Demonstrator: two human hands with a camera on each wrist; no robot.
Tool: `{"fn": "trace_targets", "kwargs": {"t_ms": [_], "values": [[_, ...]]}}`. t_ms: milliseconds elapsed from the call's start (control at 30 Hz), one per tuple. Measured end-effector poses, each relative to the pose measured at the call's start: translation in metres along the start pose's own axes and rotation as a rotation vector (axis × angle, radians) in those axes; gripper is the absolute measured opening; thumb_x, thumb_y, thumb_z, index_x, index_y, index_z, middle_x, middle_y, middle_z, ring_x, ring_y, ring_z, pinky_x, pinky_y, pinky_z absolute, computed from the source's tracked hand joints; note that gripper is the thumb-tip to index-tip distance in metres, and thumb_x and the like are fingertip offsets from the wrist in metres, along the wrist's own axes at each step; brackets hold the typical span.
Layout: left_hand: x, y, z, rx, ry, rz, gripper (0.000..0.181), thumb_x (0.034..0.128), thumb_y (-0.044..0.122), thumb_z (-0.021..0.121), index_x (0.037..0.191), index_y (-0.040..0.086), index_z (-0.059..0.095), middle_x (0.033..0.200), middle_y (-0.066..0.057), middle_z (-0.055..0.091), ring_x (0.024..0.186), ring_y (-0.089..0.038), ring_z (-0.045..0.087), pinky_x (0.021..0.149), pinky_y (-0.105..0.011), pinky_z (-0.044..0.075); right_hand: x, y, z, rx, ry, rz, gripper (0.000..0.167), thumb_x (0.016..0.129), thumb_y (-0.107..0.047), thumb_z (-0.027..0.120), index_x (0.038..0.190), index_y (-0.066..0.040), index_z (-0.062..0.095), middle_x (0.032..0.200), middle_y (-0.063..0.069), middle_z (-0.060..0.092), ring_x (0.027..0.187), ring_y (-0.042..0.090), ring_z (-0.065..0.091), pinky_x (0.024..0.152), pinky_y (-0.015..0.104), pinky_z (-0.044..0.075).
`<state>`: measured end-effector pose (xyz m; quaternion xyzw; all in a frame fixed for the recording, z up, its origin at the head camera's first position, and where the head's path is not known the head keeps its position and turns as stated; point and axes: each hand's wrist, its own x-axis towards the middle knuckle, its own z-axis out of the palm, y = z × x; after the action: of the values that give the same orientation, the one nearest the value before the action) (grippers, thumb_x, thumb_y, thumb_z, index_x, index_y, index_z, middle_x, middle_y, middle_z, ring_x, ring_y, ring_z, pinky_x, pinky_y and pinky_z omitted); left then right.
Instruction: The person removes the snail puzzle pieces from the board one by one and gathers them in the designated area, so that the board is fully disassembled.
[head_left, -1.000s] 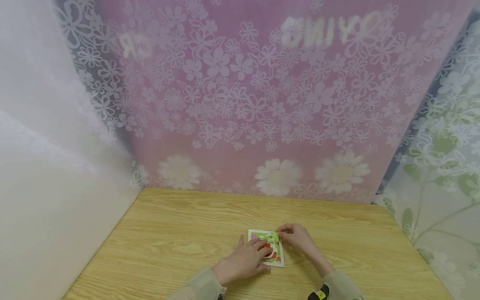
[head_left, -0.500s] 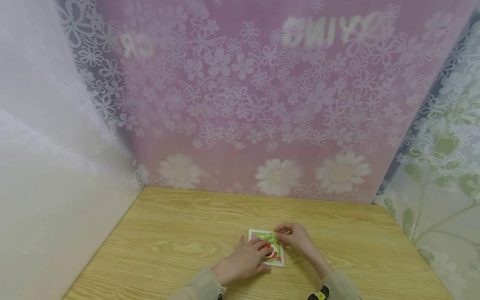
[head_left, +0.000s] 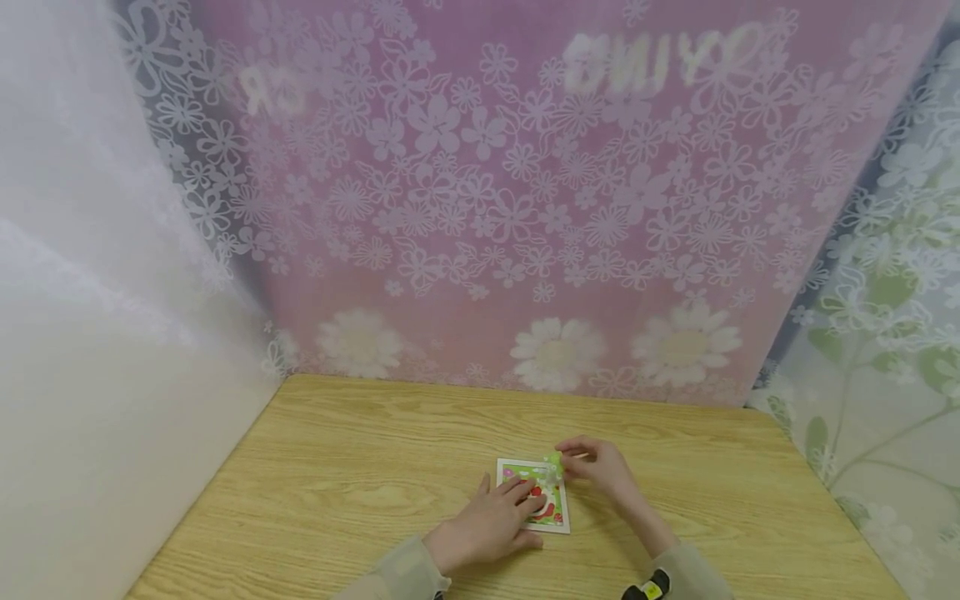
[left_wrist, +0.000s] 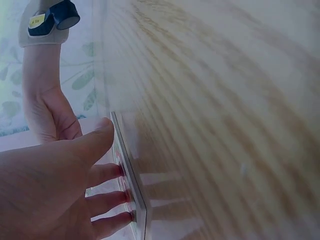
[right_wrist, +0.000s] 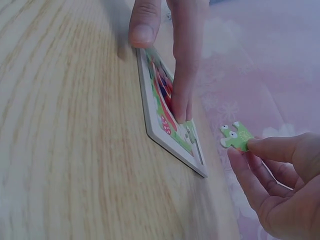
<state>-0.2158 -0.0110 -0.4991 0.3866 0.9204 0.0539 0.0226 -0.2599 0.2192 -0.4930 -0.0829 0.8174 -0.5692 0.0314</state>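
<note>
A small square jigsaw puzzle (head_left: 558, 527) in a white frame, with a green and red picture, lies on the table. My left hand (head_left: 491, 518) rests on it with the fingers spread, fingertips touching the picture, as the left wrist view also shows. Between thumb and fingers my right hand (head_left: 600, 467) pinches a green puzzle piece (right_wrist: 237, 136) with white spots. That piece is held up off the board near its far right corner. In the right wrist view a gap separates the piece from the frame's edge. Part of the picture is hidden under the left hand.
The wooden table (head_left: 360, 467) extends around the board on all sides. A pink flowered curtain (head_left: 480, 250) hangs behind its far edge. Pale sheets stand at left (head_left: 112, 333) and right. A dark device (left_wrist: 65, 15) is strapped on the right wrist.
My right hand took hold of the green piece at the board's far right corner and lifted it out, moving slightly up and right. The left hand stayed in place.
</note>
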Motion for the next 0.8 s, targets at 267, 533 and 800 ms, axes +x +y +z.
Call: {"fn": "trace_targets", "kwargs": {"t_ms": [267,533,800], "values": [[0.0,-0.001,0.003,-0.024,0.0,0.001,0.063,0.0982,0.058,0.052,0.151,0.025,0.049,0.158,-0.002,0.043,0.145,-0.024,0.041,0.107,-0.067,0.037,0.0,-0.001,-0.008,0.031,0.059,0.06,0.028,0.097,-0.005,0.067,0.121,0.01,0.066,0.11,0.021,0.068,0.088,0.025,0.071,0.082,0.036,0.06],[-0.001,0.0,-0.003,-0.041,-0.007,-0.005,0.063,0.0976,0.058,0.053,0.152,0.025,0.049,0.158,-0.002,0.043,0.146,-0.024,0.039,0.108,-0.067,0.037,-0.003,0.003,-0.021,0.049,0.104,0.067,0.03,0.097,-0.003,0.065,0.124,0.01,0.064,0.113,0.023,0.067,0.092,0.024,0.071,0.083,0.038,0.06],[-0.001,0.0,0.0,-0.042,-0.004,-0.002,0.064,0.0976,0.058,0.053,0.151,0.024,0.049,0.158,-0.002,0.043,0.146,-0.024,0.039,0.107,-0.067,0.038,-0.006,0.01,-0.04,0.045,0.119,0.057,0.034,0.099,-0.002,0.063,0.129,0.014,0.06,0.117,0.027,0.065,0.093,0.017,0.07,0.085,0.037,0.06]]}}
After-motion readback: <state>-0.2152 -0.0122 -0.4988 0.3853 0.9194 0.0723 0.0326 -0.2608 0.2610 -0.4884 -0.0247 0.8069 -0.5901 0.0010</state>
